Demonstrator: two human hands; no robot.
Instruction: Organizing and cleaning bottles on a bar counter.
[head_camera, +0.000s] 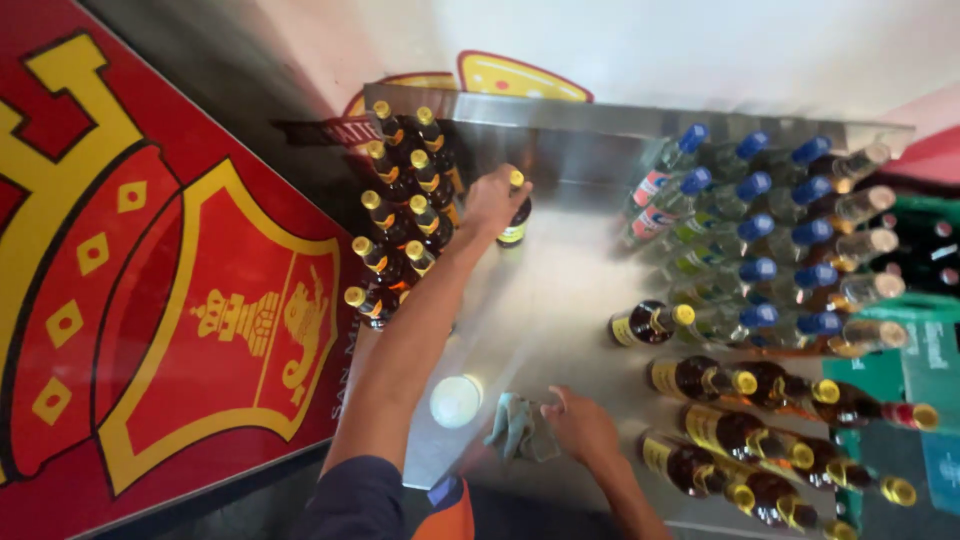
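**Clerk:** Item one — left hand (492, 198). What is it holding?

**Checker:** Its fingers are wrapping closed round the neck of a dark glass bottle with a yellow cap (515, 215), which is standing upright on the steel shelf (540, 300), just beside the block of dark gold-capped bottles (400, 205). By the look of it, the bottle is being set down next to that block; the next move is calling for a level base and a straight release, since the neighbours are standing close.

**Clerk:** Item two — right hand (580, 425)?

**Checker:** It is lying low at the near edge, fingers loosely curled and touching a crumpled grey cloth (515, 430). I cannot tell whether it is gripping the cloth or only resting against it.

**Clerk:** Counts, please

**Checker:** I am counting:
- block of dark gold-capped bottles: about ten, in two rows
- blue-capped clear bottles (756, 228): about twelve
- pale-capped clear bottles (880, 240) behind them: five
- amber bottles with yellow caps (700, 378) at the near right: roughly seven, though some are blurring together
- one red-capped bottle (905, 412)
- one round white lid (455, 400), near the cloth

**Clerk:** Surroundings?

**Checker:** Green crates (930, 350) are sitting off to the right, and a red panel with a yellow emblem (150, 300) is filling the left
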